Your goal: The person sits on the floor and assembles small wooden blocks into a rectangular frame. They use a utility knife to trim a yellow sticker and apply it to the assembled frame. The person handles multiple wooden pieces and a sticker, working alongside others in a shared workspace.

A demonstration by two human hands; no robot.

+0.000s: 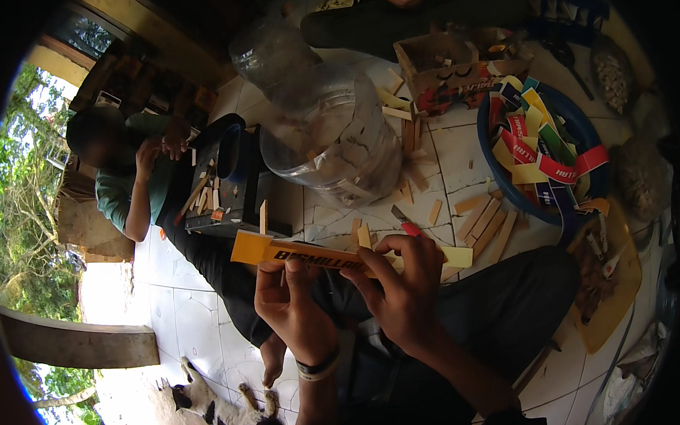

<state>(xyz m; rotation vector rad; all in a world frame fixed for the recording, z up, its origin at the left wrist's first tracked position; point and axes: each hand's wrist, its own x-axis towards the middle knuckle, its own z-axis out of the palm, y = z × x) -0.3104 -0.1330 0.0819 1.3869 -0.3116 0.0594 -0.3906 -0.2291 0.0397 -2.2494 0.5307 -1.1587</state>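
Observation:
A long yellow-orange strip point(253, 248) with dark printing stretches level in front of me, its pale yellow end at the right. My left hand point(292, 308) pinches its lower edge between thumb and fingers. On the right part of the strip, my right hand point(403, 296) grips with thumb and bent fingers. A small wooden stick point(264, 216) stands up behind the strip's left end; whether it is attached I cannot tell. Just beyond my right hand, a red-handled knife point(408, 223) lies on the tiles among cut wooden pieces point(484, 221).
Beyond my hands stands a large clear plastic jar point(338, 149). A blue basin point(488, 173) of colourful strips sits to the right, near a cardboard box point(448, 89). A person point(132, 171) works at left by a black box point(239, 205). A cat point(219, 408) lies lower left.

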